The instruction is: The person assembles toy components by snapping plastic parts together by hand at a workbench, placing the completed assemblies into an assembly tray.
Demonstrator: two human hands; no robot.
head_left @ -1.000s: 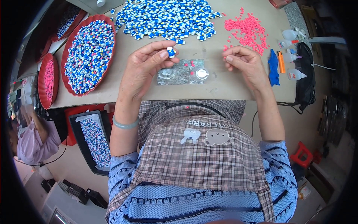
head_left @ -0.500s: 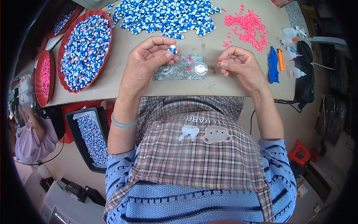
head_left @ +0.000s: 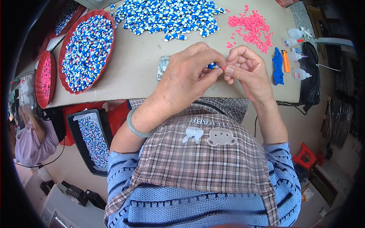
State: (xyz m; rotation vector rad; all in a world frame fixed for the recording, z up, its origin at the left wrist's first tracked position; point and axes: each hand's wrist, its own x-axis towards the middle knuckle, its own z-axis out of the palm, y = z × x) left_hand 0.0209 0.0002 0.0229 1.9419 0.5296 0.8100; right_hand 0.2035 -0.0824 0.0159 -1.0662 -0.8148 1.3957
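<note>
Between thumb and fingers, my left hand point(head_left: 186, 72) pinches a small blue-and-white figurine point(head_left: 212, 66). My right hand point(head_left: 245, 68) is closed on a tiny pink piece point(head_left: 223, 68). The two hands meet above the table, and the pink piece is up against the figurine's white end; whether it is attached I cannot tell. Under my left hand lies a clear plate point(head_left: 163, 62), mostly hidden. Beyond the hands spreads a heap of similar blue-and-white figurines point(head_left: 167, 19), with a scatter of pink pieces point(head_left: 253, 28) to its right.
At left stand a red scalloped tray of figurines point(head_left: 113, 38) and a smaller red tray point(head_left: 38, 81) of pink pieces. On the right are an orange lighter point(head_left: 286, 61), a blue crumpled strip point(head_left: 278, 68) and squeeze bottles point(head_left: 300, 74). A black bin point(head_left: 99, 171) sits below; another person point(head_left: 36, 140) is at far left.
My left hand has swung right with the figurine, turning its back upward and covering most of the plate. My right hand stays nearly in place, and the two pieces now meet.
</note>
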